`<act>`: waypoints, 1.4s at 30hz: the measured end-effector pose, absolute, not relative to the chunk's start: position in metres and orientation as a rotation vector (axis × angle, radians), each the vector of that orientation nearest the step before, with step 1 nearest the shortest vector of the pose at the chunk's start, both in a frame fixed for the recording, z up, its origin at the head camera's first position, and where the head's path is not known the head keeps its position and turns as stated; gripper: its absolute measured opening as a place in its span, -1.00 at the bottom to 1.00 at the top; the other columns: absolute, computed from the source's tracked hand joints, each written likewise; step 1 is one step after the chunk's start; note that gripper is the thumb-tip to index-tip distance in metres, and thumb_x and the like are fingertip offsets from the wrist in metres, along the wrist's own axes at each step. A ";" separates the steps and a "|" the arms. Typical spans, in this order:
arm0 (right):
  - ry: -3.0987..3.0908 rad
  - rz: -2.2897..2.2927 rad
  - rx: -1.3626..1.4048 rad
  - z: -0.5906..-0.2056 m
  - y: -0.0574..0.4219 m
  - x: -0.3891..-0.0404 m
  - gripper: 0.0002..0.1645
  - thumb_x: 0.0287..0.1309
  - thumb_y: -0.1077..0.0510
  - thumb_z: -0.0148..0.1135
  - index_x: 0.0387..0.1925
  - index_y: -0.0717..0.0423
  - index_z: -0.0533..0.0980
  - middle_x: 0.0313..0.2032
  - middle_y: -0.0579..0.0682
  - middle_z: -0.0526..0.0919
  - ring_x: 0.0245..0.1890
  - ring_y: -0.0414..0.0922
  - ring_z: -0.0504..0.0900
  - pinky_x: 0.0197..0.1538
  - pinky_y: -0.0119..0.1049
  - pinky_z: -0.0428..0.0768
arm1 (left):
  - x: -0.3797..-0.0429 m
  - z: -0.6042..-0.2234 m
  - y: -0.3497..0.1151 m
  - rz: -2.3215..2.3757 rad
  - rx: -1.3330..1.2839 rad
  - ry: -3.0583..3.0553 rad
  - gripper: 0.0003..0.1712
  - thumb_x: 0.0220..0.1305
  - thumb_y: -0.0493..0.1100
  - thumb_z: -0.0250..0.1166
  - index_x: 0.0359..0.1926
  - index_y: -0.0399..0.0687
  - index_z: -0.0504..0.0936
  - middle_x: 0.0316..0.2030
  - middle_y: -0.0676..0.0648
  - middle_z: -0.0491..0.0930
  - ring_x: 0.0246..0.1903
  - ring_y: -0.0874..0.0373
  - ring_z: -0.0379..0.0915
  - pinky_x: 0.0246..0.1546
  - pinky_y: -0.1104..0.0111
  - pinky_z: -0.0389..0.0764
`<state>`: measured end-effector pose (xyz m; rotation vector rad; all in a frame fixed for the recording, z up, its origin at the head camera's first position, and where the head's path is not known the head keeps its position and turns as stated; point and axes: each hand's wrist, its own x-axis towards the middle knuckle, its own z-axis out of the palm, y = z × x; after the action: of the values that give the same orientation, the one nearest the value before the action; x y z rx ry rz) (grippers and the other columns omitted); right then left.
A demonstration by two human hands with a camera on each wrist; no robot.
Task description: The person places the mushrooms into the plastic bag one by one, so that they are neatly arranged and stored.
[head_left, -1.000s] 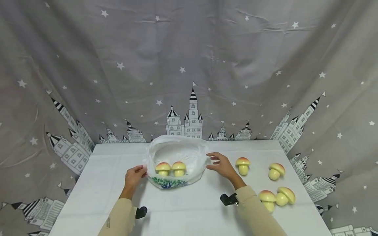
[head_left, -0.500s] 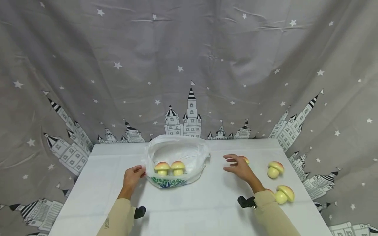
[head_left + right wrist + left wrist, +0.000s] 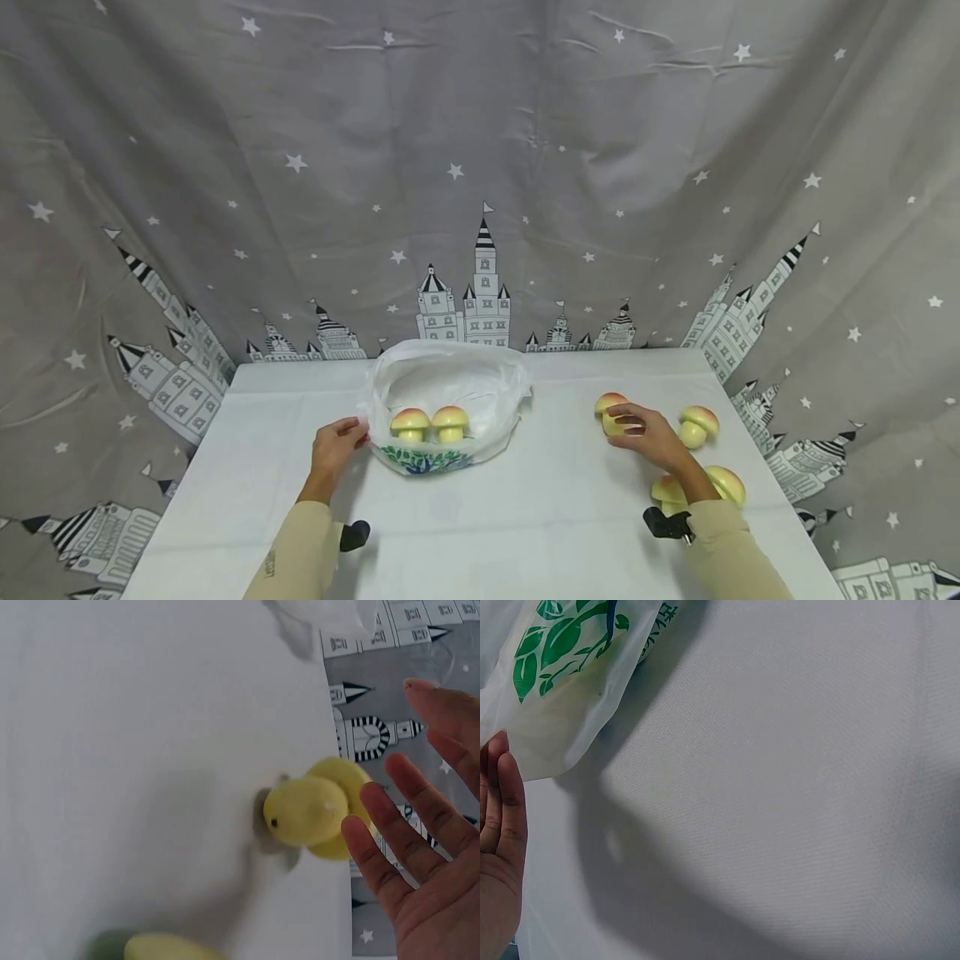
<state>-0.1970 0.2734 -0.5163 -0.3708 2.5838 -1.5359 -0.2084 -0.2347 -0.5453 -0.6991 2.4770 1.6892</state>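
A white plastic bag (image 3: 495, 437) with a green-and-blue tree print lies with its mouth spread wide. Two yellow toy mushrooms with reddish cap tops, the left mushroom (image 3: 410, 421) and the right mushroom (image 3: 450, 421), sit side by side within it. At the bag's left rim my left hand (image 3: 332, 454) pinches the plastic; its thumb is hidden in the left wrist view. My right hand (image 3: 651, 437) is at another toy mushroom (image 3: 609, 407), fingers spread and relaxed, overlapping its stem in the head view. The right wrist view shows this mushroom (image 3: 304, 810) beside the fingertips.
To the right are more toy mushrooms: a tilted mushroom (image 3: 698, 423), and a close pair, one mushroom (image 3: 667, 493) and another mushroom (image 3: 727, 483), partly behind the right wrist. A grey castle-print curtain (image 3: 480, 125) hangs behind the white table (image 3: 480, 550).
My right hand has moved away from the bag's right side, rightward to the nearest loose mushroom. My left hand has stayed at the bag's left rim.
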 end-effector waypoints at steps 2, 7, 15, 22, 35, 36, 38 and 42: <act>2.591 -1.521 -0.356 -0.517 0.280 -0.193 -0.45 0.07 0.29 0.38 0.07 0.46 0.44 0.05 0.36 0.52 0.08 0.30 0.49 0.09 0.07 0.53 | -0.208 -0.545 -0.235 1.693 -0.694 2.476 -0.58 0.37 -0.22 0.16 0.13 -0.46 0.47 -0.16 -0.27 0.61 -0.36 0.24 0.52 -0.07 0.22 0.61; 2.574 -1.510 -0.329 -0.522 0.297 -0.183 -0.45 0.08 0.28 0.37 0.08 0.45 0.44 0.07 0.36 0.52 0.09 0.29 0.49 0.09 0.04 0.54 | -0.207 -0.546 -0.236 1.709 -0.675 2.475 -0.58 0.37 -0.23 0.16 0.12 -0.48 0.46 -0.21 -0.24 0.61 -0.39 0.25 0.52 -0.13 0.28 0.63; 2.542 -1.445 -0.335 -0.527 0.321 -0.169 -0.47 0.12 0.26 0.35 0.08 0.45 0.44 0.08 0.38 0.49 0.11 0.33 0.46 0.07 0.03 0.55 | -0.205 -0.545 -0.236 1.692 -0.691 2.475 -0.57 0.38 -0.21 0.17 0.13 -0.46 0.45 -0.18 -0.25 0.61 -0.39 0.27 0.52 -0.11 0.29 0.63; 2.442 -1.393 -0.356 -0.527 0.338 -0.160 -0.39 0.08 0.22 0.38 0.09 0.52 0.41 0.11 0.47 0.43 0.13 0.43 0.39 0.09 0.14 0.51 | -0.206 -0.550 -0.238 1.711 -0.675 2.473 -0.58 0.37 -0.25 0.15 0.12 -0.51 0.45 -0.19 -0.28 0.61 -0.43 0.31 0.51 -0.18 0.32 0.64; 2.425 -1.127 -0.332 -0.524 0.351 -0.144 -0.24 -0.10 0.16 0.50 0.16 0.33 0.43 0.12 0.41 0.45 0.11 0.41 0.41 0.07 0.18 0.50 | -0.206 -0.545 -0.236 1.706 -0.670 2.470 -0.57 0.37 -0.24 0.16 0.13 -0.51 0.44 -0.18 -0.29 0.61 -0.42 0.29 0.52 -0.13 0.26 0.64; 2.431 -1.101 -0.334 -0.524 0.351 -0.144 -0.23 -0.12 0.15 0.51 0.16 0.32 0.44 0.11 0.39 0.47 0.10 0.38 0.44 0.06 0.14 0.51 | -0.206 -0.545 -0.236 1.704 -0.672 2.469 -0.57 0.37 -0.24 0.16 0.13 -0.50 0.44 -0.18 -0.28 0.61 -0.42 0.30 0.52 -0.12 0.26 0.64; 2.434 -1.070 -0.341 -0.524 0.352 -0.144 -0.20 -0.16 0.16 0.53 0.17 0.31 0.43 0.08 0.34 0.50 0.07 0.32 0.48 0.04 0.08 0.52 | -0.207 -0.544 -0.235 1.700 -0.675 2.474 -0.58 0.37 -0.24 0.16 0.13 -0.48 0.45 -0.18 -0.28 0.61 -0.41 0.29 0.52 -0.12 0.26 0.64; 2.449 -1.009 -0.348 -0.522 0.353 -0.142 -0.18 -0.22 0.15 0.55 0.15 0.30 0.45 0.06 0.25 0.54 0.01 0.15 0.52 0.02 -0.04 0.50 | -0.208 -0.544 -0.234 1.705 -0.678 2.473 -0.59 0.37 -0.24 0.17 0.12 -0.47 0.46 -0.18 -0.26 0.62 -0.41 0.30 0.52 -0.13 0.28 0.64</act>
<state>-0.1424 0.3534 -0.5216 -0.3479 2.4490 -1.0090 -0.2077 -0.2345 -0.5438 -0.6777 2.4734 1.7047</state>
